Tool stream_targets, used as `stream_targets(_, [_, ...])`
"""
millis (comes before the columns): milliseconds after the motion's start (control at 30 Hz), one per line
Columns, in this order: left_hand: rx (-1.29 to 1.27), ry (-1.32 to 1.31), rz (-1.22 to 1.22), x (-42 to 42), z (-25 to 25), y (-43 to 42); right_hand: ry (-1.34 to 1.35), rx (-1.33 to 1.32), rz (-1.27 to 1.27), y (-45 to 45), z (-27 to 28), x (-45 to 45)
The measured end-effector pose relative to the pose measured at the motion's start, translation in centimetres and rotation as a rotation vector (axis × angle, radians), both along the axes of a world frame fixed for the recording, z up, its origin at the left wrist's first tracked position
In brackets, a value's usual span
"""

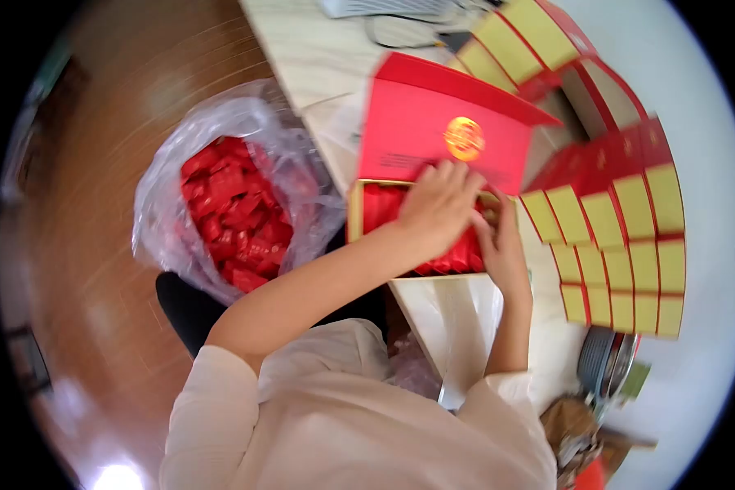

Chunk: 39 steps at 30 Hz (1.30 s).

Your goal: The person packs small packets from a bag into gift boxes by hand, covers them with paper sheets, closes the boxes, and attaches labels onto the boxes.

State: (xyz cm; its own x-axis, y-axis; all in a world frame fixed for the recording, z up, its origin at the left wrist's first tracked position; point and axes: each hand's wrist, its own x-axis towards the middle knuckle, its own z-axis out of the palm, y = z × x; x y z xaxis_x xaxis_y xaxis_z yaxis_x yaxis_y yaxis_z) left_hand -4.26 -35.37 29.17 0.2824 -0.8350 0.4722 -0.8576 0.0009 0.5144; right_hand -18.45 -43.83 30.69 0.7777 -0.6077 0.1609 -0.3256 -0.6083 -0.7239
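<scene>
An open red gift box [354, 214] with a yellowish inner rim stands on the table edge in front of me, its lid raised and carrying a round gold emblem [464, 138]. Rows of small red packets [457, 260] fill much of it. My left hand [439, 202] reaches across the middle of the box, fingers curled down around a red packet, its fingertips partly hidden. At the box's right end, my right hand [500, 241] has thumb and fingers bent toward each other over the packets; what lies between them is blurred and mostly covered.
Left of the table, a clear plastic bag [159, 192] holds many loose red packets [237, 204]. Stacked red and yellow boxes [612, 220] line the wall on the right, with more boxes [523, 41] behind the lid. A cable [384, 37] lies at the back of the table.
</scene>
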Motion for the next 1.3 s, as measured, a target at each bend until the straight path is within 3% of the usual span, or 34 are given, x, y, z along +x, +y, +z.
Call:
stream_targets(33, [-0.053, 0.128, -0.026, 0.0, 0.3, 1.1, 0.061, -0.236, -0.032, 0.1, 0.1, -0.3])
stream_targets(133, [-0.207, 0.407, -0.047, 2.5, 2.0, 5.9, 0.023, -0.271, -0.277, 3.4, 1.7, -0.2])
stream_targets(233, [-0.46, 0.586, 0.073, 5.7, -0.3, 11.6, -0.305, -0.273, -0.309, 8.0, 1.9, 0.9])
stream_targets(300, [-0.441, 0.731, 0.276, 7.1, -4.2, 15.6, -0.484, -0.18, -0.121, 12.7, 1.6, 3.1])
stream_targets(367, [-0.386, 0.878, 0.432, 7.9, -9.7, 19.4, -0.503, -0.126, 0.182, 16.9, -1.0, 6.0])
stream_targets(400, [-0.379, 0.984, 0.505, 7.8, -12.4, 21.3, -0.39, -0.119, 0.322, 18.9, -1.3, 8.7])
stream_targets(500, [-0.328, 1.204, 0.747, 7.4, -18.7, 27.6, -0.188, 0.045, 0.445, 22.9, -8.3, 15.6])
stream_targets(600, [-0.423, 1.34, 0.96, 7.2, -22.5, 33.5, 0.187, 0.299, 0.504, 23.7, -19.9, 19.8])
stream_targets(700, [-0.51, 1.444, 1.094, 7.1, -24.5, 37.3, 0.475, 0.299, 0.607, 25.3, -29.7, 21.7])
stream_targets(767, [-0.601, 1.489, 1.035, 7.8, -24.4, 38.0, 0.424, -0.086, 0.758, 26.6, -35.7, 21.4])
stream_targets(800, [-0.571, 1.475, 1.004, 7.9, -25.0, 38.0, 0.432, -0.087, 0.771, 27.4, -36.2, 21.4])
stream_targets(867, [-0.561, 1.476, 0.953, 8.1, -26.0, 37.5, 0.963, -0.05, 0.755, 28.6, -36.8, 21.3])
stream_targets(967, [-0.396, 1.565, 0.912, 8.4, -28.1, 37.1, 1.189, 0.022, 0.822, 29.8, -35.1, 22.0])
stream_targets(1000, [-0.401, 1.572, 0.91, 8.1, -29.1, 36.9, 1.158, 0.002, 0.846, 29.9, -33.3, 22.3])
stream_targets(1067, [-0.2, 1.283, 1.068, 7.7, -30.5, 36.4, 1.068, 0.01, 0.754, 29.4, -32.3, 22.5])
stream_targets(1133, [-0.222, 1.358, 1.055, 7.8, -30.1, 35.6, 0.973, 0.019, 0.662, 28.9, -31.3, 22.5])
stream_targets(1200, [-0.239, 1.431, 1.04, 8.0, -29.4, 34.9, 0.637, 0.042, 0.571, 28.5, -30.2, 22.3])
stream_targets(1233, [-0.193, 1.507, 1.002, 8.3, -28.9, 34.8, 0.637, 0.039, 0.565, 28.4, -29.5, 22.2])
stream_targets(1300, [-0.142, 1.58, 0.955, 8.9, -28.2, 34.6, 0.414, 0.195, 1.01, 28.4, -28.1, 21.9])
